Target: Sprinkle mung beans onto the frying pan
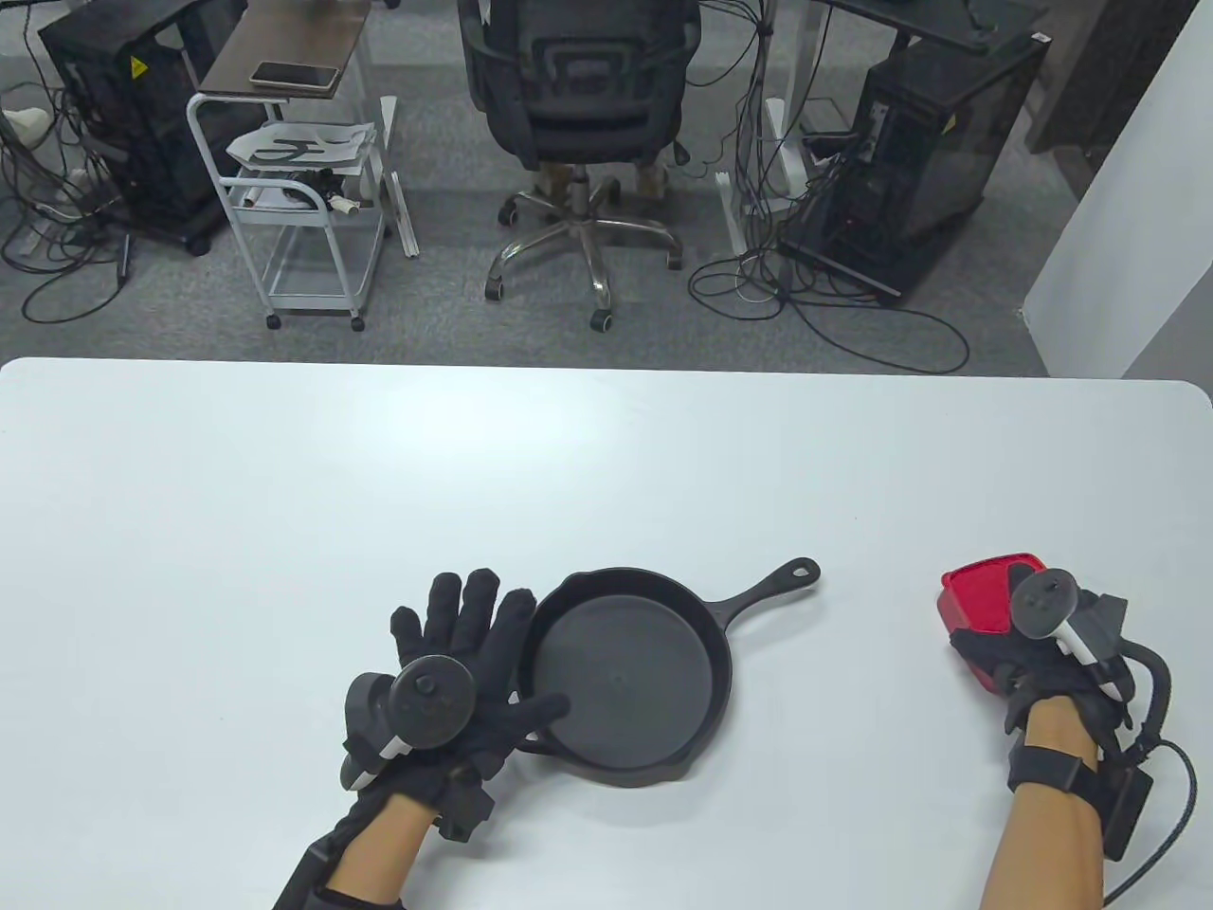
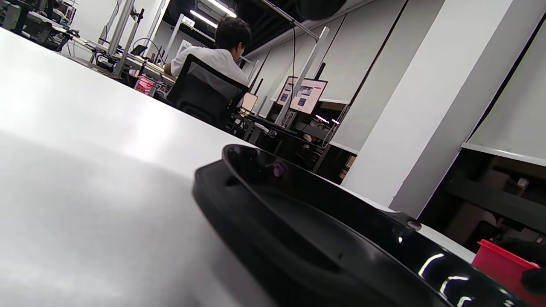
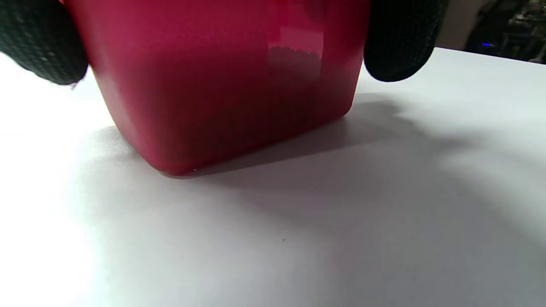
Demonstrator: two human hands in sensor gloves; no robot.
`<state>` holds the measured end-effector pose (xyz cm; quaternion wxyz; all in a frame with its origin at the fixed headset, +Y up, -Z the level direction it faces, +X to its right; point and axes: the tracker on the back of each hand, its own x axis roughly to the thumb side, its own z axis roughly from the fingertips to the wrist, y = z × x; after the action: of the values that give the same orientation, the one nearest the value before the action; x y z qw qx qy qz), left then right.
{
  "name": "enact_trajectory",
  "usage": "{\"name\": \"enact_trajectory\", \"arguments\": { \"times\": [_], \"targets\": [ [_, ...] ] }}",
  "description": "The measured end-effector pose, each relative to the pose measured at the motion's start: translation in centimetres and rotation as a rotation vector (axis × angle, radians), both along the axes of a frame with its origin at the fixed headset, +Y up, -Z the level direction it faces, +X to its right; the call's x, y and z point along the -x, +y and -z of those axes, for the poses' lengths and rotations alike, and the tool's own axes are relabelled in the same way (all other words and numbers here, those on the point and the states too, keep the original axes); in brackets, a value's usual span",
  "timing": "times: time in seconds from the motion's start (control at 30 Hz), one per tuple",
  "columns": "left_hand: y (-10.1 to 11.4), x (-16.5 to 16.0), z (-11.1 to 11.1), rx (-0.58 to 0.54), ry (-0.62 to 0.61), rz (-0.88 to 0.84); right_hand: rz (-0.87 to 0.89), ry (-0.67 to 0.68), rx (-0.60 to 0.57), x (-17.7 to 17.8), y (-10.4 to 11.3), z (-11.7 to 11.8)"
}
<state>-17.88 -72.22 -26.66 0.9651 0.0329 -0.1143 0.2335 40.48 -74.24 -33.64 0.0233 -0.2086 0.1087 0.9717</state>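
Observation:
A black cast-iron frying pan [image 1: 625, 678] lies on the white table [image 1: 606, 455], handle pointing up and right; its inside looks bare. It also shows in the left wrist view [image 2: 324, 238]. My left hand [image 1: 474, 654] lies flat and spread beside the pan's left rim, thumb resting on the rim. My right hand [image 1: 1028, 645] grips a red container [image 1: 986, 597] from the near side; it stands on the table right of the pan. In the right wrist view the red container [image 3: 226, 85] fills the top, a fingertip [image 3: 401, 47] on each side. The beans are hidden inside.
Beyond the table's far edge stand an office chair [image 1: 578, 104], a white trolley [image 1: 303, 190] and computer towers with loose cables on the floor. A white pillar [image 1: 1128, 237] rises at the far right.

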Motion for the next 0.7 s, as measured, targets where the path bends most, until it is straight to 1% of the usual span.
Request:
{"name": "enact_trajectory", "arguments": {
  "times": [0.1, 0.17, 0.27, 0.37, 0.47, 0.5, 0.57, 0.6, 0.7],
  "targets": [
    [0.0, 0.1, 0.1, 0.006, 0.003, -0.003, -0.007, 0.057, -0.016, 0.8, 0.6, -0.2],
    [0.0, 0.2, 0.1, 0.015, 0.005, -0.023, 0.017, 0.111, -0.032, 1.8, 1.5, -0.2],
    [0.3, 0.4, 0.1, 0.013, 0.038, -0.001, 0.039, 0.183, -0.068, 3.7, 3.2, -0.1],
    [0.4, 0.7, 0.1, 0.019, 0.034, -0.033, 0.094, 0.253, -0.080, 6.1, 5.2, 0.0],
    [0.5, 1.1, 0.0, 0.031, 0.047, -0.052, 0.103, 0.349, -0.094, 9.2, 7.3, 0.1],
    [0.5, 1.4, 0.1, 0.037, 0.048, -0.072, 0.088, 0.400, -0.107, 11.0, 8.4, 0.0],
    [0.6, 1.6, 0.0, 0.041, 0.059, -0.100, 0.078, 0.453, -0.123, 13.0, 9.5, -0.2],
    [0.8, 1.8, 0.0, 0.037, 0.068, -0.110, 0.067, 0.504, -0.150, 14.8, 10.4, -0.6],
    [1.0, 2.3, -0.1, 0.017, 0.074, -0.168, 0.077, 0.600, -0.181, 18.3, 11.7, -1.3]
  ]
}}
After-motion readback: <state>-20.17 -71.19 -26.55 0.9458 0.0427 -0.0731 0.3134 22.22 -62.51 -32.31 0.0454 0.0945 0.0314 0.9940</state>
